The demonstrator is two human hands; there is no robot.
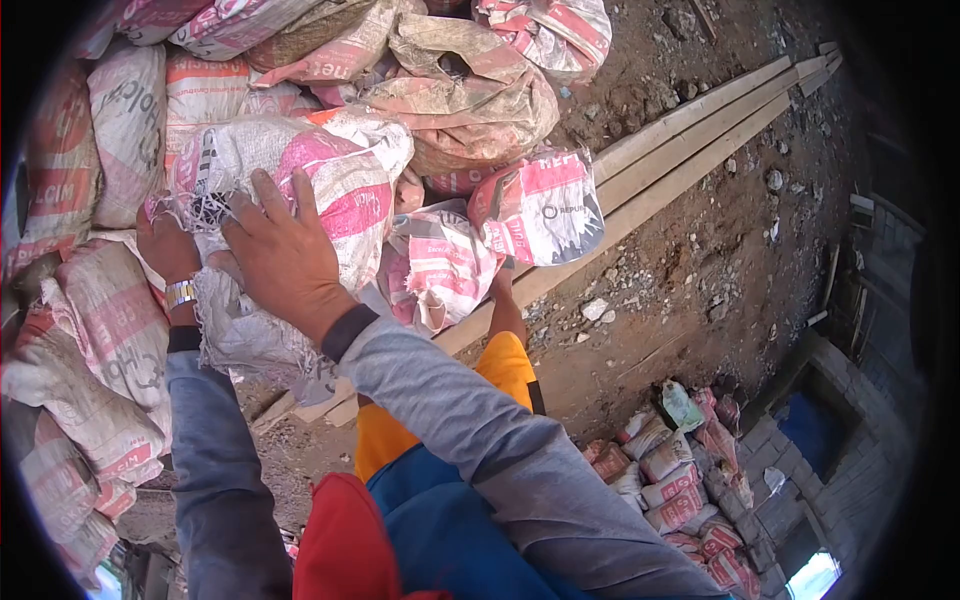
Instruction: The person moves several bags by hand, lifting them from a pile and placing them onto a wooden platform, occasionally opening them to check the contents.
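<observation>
A filled white and pink woven cement sack (345,185) with a frayed open mouth lies on the pile in front of me. My left hand (168,250), with a metal watch at the wrist, is closed on the frayed edge at its left side; some fingertips are hidden by loose threads. Across the sack's top lies my right hand (285,255), its fingers stretched out and spread. Just right of this sack are a smaller pink and white sack (445,265) and a printed white sack (550,210). A muddy sack (460,95) lies behind them.
More filled sacks (125,120) are stacked at the left and back. Long wooden planks (660,165) run diagonally over stony ground (690,290). A second sack pile (680,480) stands lower right, by a grey block wall (840,400). My bare knee and yellow shorts (510,365) are close to the planks.
</observation>
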